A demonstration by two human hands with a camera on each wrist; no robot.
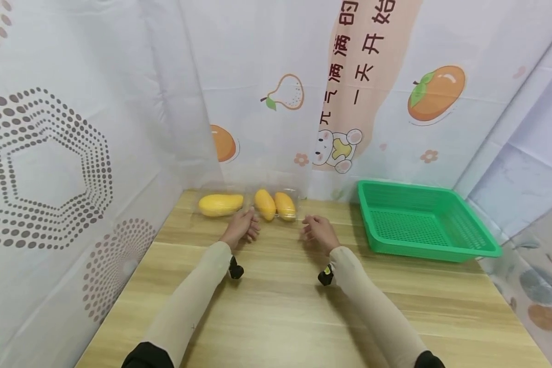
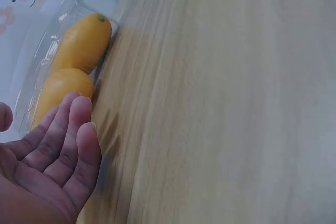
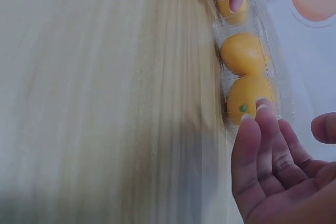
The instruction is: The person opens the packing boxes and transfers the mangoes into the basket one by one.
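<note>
Two orange-yellow mangoes (image 1: 285,206) lie side by side in a clear plastic box (image 2: 54,34) at the back of the table. To their left is a longer yellow fruit (image 1: 217,205), apparently in a clear box too; its kind is hard to tell. My left hand (image 1: 243,226) is just in front of the gap between the two boxes, fingers relaxed and slightly bent, holding nothing. On the other side, my right hand (image 1: 320,231) hovers just right of the mango box, its fingers loosely bent and gripping nothing. Whether any fingertip touches a box is unclear.
A green plastic basket (image 1: 372,237) with a mesh bottom stands at the back right of the wooden table (image 1: 280,312). Printed curtains (image 1: 257,61) rise directly behind the boxes, with more hanging cloth along both sides.
</note>
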